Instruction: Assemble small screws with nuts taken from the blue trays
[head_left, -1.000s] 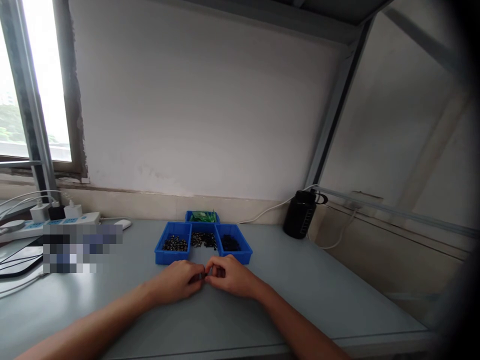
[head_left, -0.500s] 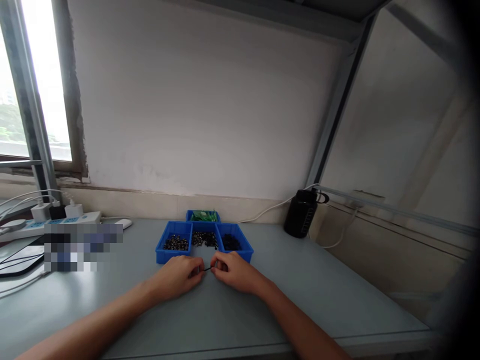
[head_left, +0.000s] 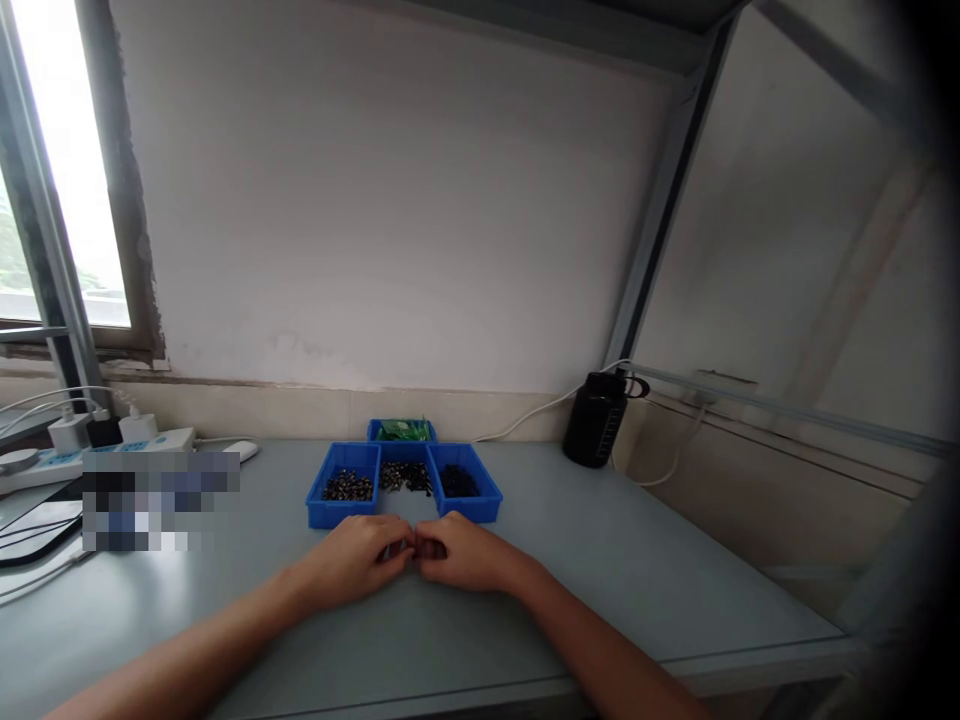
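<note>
**Hands closed together over a small part, in front of the blue trays**

Since half a second ago, both hands have drawn together: a small gap with a thin dark piece showed between the fingertips then — now the fingertips touch. Left hand point(head_left: 360, 560) and right hand point(head_left: 457, 552) rest on the grey table point(head_left: 600, 590), fingers curled inward and pinched at the meeting point. Whatever is pinched is hidden by the fingers; it cannot be identified.

Just beyond the pinch stands the middle blue tray point(head_left: 406, 478) of dark small parts. Beyond and left of the pinch sits the left blue tray point(head_left: 343, 487) with shiny pieces; beyond and right, the right blue tray point(head_left: 463, 484) with black pieces. Further back — a tray of green items point(head_left: 401, 430). Well off to the right stands a black bottle point(head_left: 595, 420); well off to the left, a power strip point(head_left: 97, 445).
</note>
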